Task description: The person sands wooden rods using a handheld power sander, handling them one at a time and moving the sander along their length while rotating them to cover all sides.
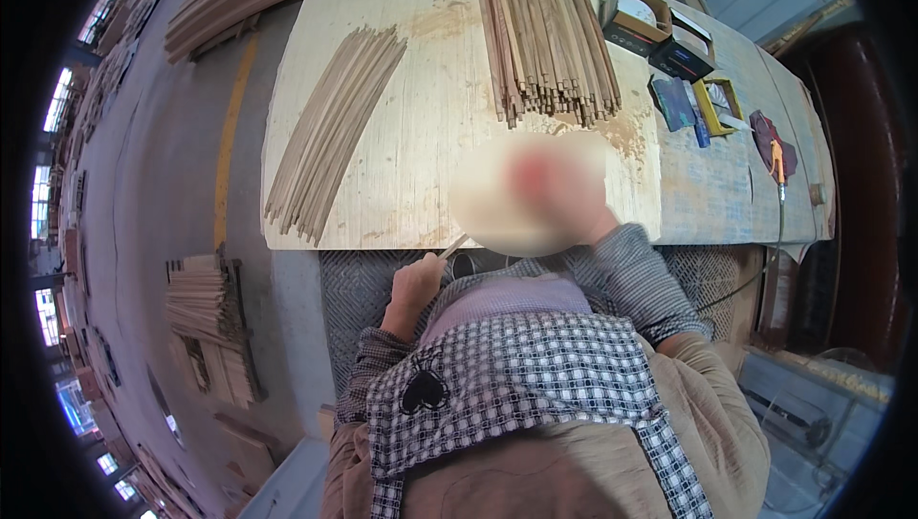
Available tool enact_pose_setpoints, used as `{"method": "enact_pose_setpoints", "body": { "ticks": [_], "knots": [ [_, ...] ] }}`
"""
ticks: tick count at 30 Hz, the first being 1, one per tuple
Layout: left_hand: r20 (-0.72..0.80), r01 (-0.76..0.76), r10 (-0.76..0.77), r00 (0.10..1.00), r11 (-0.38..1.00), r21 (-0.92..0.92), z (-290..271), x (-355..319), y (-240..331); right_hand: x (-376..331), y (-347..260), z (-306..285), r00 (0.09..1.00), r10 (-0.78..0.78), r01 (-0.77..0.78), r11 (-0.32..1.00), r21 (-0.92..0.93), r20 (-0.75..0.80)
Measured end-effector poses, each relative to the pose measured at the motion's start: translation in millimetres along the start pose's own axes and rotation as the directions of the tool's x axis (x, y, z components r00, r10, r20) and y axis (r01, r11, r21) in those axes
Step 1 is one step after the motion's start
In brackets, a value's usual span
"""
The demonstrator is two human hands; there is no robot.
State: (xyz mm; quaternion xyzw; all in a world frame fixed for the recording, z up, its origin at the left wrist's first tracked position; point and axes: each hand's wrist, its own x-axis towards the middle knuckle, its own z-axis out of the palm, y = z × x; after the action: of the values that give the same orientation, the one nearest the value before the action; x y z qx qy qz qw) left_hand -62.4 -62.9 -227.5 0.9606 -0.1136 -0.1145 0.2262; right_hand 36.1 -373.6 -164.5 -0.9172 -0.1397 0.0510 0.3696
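Just in front of the table's near edge, my left hand (416, 288) is closed around the end of a thin wooden strip (453, 248). The strip slants up and to the right into a blurred patch, where the rest of it is hidden. My right hand (595, 213) reaches over the near edge of the table, its wrist showing but its fingers lost in the blur. A reddish smear shows beside it, too unclear to name. Beyond it lies a thick pile of wooden strips (545, 36). A smaller row of wooden strips (339, 132) lies at the left of the table.
Open boxes (636, 17), a yellow box (717, 106), blue packets (676, 103) and an orange-handled air gun (777, 161) with a hose are on the right of the pale tabletop (421, 175). Stacked wood (206, 313) stands on the floor to the left.
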Motion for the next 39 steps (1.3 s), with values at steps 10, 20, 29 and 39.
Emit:
{"method": "enact_pose_setpoints", "body": {
  "ticks": [10,20,29,39],
  "knots": [
    [0.058,0.064,-0.066,0.996,0.998,0.022,4,-7,-10,-20,-79,36,0.995,-0.076,0.086,0.983,-0.165,0.068],
    [0.094,0.036,-0.040,0.995,0.999,0.040,-4,-3,-8,7,-6,-60,0.924,0.344,-0.375,0.901,-0.220,-0.166],
    [0.068,0.012,-0.017,0.998,0.998,0.066,-4,-8,-6,-9,-30,-23,0.970,0.240,-0.243,0.945,-0.219,-0.041],
    [0.104,0.073,-0.081,0.991,0.994,0.079,-3,-7,-3,-15,-13,-23,0.978,0.172,-0.198,0.945,-0.261,-0.120]
  ]
}}
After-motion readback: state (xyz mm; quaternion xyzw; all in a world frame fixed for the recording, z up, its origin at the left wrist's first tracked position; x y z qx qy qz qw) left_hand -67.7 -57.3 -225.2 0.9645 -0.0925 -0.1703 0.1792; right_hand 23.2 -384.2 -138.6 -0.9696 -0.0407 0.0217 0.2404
